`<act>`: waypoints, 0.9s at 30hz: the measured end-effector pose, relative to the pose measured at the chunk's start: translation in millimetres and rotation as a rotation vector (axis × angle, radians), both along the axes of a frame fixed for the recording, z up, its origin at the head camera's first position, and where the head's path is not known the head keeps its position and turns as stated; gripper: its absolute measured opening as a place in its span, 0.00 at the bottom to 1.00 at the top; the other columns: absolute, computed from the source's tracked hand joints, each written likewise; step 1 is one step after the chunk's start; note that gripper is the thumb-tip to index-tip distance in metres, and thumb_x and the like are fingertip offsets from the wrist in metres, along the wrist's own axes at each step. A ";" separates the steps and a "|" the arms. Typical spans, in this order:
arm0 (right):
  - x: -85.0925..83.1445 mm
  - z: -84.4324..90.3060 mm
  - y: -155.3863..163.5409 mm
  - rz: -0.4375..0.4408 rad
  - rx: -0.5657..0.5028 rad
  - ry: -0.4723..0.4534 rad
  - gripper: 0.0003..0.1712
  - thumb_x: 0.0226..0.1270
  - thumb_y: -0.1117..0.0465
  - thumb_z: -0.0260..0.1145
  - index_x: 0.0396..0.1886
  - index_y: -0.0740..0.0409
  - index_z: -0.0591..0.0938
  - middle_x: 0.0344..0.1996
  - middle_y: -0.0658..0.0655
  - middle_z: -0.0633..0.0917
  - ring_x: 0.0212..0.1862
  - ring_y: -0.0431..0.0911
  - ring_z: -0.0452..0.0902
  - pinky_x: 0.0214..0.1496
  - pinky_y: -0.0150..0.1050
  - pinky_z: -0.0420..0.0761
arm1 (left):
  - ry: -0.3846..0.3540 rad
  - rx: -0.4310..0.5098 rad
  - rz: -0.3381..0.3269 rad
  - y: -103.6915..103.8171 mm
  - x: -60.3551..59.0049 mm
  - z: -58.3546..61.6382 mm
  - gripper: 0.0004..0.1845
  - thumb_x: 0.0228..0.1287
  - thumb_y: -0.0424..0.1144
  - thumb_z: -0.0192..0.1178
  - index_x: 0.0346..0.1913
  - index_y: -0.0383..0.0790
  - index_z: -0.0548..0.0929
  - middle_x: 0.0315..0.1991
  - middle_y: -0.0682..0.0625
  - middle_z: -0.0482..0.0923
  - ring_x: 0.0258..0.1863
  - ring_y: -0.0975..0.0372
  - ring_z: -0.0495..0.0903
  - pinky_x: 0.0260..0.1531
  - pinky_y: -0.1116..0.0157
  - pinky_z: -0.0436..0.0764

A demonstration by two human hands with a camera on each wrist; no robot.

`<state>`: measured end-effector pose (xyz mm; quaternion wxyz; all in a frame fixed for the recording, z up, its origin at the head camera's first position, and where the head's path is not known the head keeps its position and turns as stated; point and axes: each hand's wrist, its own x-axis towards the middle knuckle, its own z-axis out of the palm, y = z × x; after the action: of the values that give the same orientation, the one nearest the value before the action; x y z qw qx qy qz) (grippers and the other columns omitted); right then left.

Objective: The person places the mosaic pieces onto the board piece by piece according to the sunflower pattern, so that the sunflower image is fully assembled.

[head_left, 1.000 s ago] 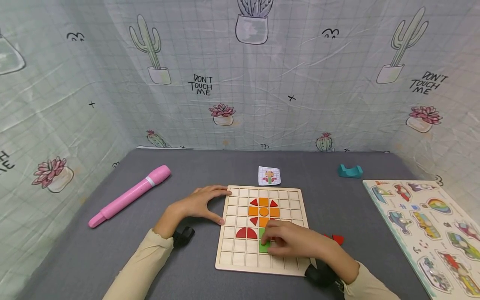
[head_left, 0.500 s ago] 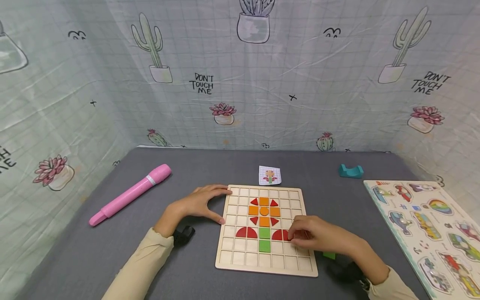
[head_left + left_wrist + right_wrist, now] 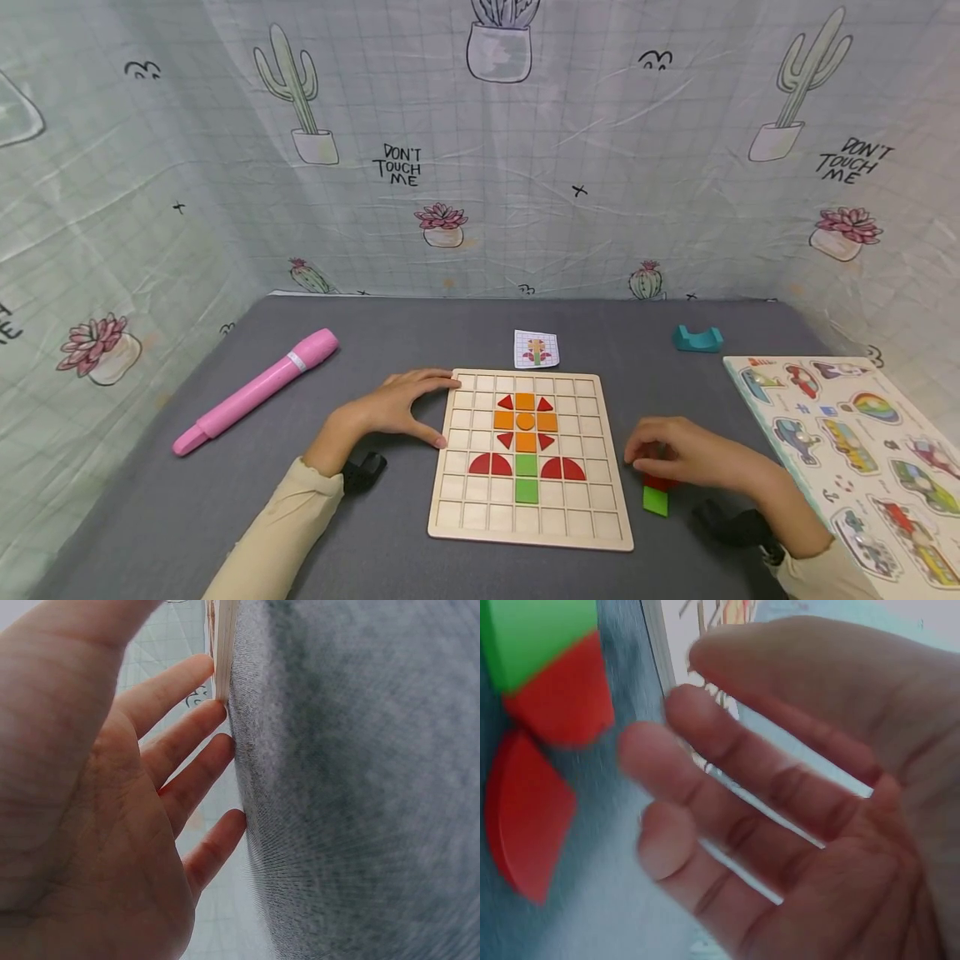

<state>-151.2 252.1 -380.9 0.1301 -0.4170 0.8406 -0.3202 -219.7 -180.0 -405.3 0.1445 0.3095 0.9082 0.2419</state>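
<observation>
A wooden grid board [image 3: 470, 517] lies flat in the head view. On it sit orange squares around an orange circle [image 3: 525, 422], small red triangles at their corners, two green squares [image 3: 527, 491] below, and red quarter circles to either side. My left hand [image 3: 390, 408] touches the board's left edge with thumb and fingertips, fingers spread. Off the board's right side, my right hand [image 3: 693, 454] hovers with loosely bent fingers, holding nothing. Beneath it lie a loose green square [image 3: 656, 501] and red quarter-circle pieces [image 3: 529, 817], partly hidden by the hand in the head view.
A small pattern card [image 3: 536, 349] lies behind the board. To the left is a pink marker-shaped stick [image 3: 255, 392]. A teal bracket-like piece [image 3: 698, 339] sits at the back right, and a picture puzzle board [image 3: 825, 450] covers the right side.
My right hand has left the board and moved right, over the loose pieces. A pair of red quarter circles now shows uncovered on the board's right. My left hand stays in place.
</observation>
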 end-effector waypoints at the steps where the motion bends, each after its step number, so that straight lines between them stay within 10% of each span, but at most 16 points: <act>1: -0.4 0.2 3.1 -0.005 0.008 -0.005 0.03 0.68 0.64 0.66 0.39 0.56 0.83 0.36 0.51 0.80 0.32 0.31 0.70 0.28 0.32 0.75 | 0.001 -0.002 0.001 -0.2 -0.2 0.0 0.47 0.48 0.58 0.74 0.71 0.49 0.67 0.73 0.46 0.60 0.72 0.48 0.57 0.66 0.40 0.52; 14: -4.5 -3.0 33.2 -0.032 0.082 -0.158 0.11 0.54 0.69 0.72 0.36 0.54 0.82 0.34 0.46 0.79 0.34 0.34 0.72 0.28 0.32 0.75 | 0.007 0.001 -0.004 0.2 0.7 3.0 0.47 0.48 0.57 0.74 0.71 0.48 0.68 0.73 0.46 0.60 0.72 0.49 0.57 0.66 0.40 0.52; 27: -8.9 -11.1 26.9 -0.061 0.040 -0.015 0.09 0.58 0.66 0.73 0.37 0.59 0.83 0.32 0.49 0.77 0.30 0.32 0.71 0.28 0.32 0.75 | 0.012 0.003 -0.005 -0.1 1.6 1.9 0.47 0.48 0.57 0.74 0.71 0.47 0.68 0.72 0.45 0.61 0.72 0.48 0.58 0.65 0.40 0.53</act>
<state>-160.1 279.0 -392.1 0.1347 -0.3859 0.8583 -0.3102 -218.1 -180.1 -403.4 0.1393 0.3134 0.9079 0.2411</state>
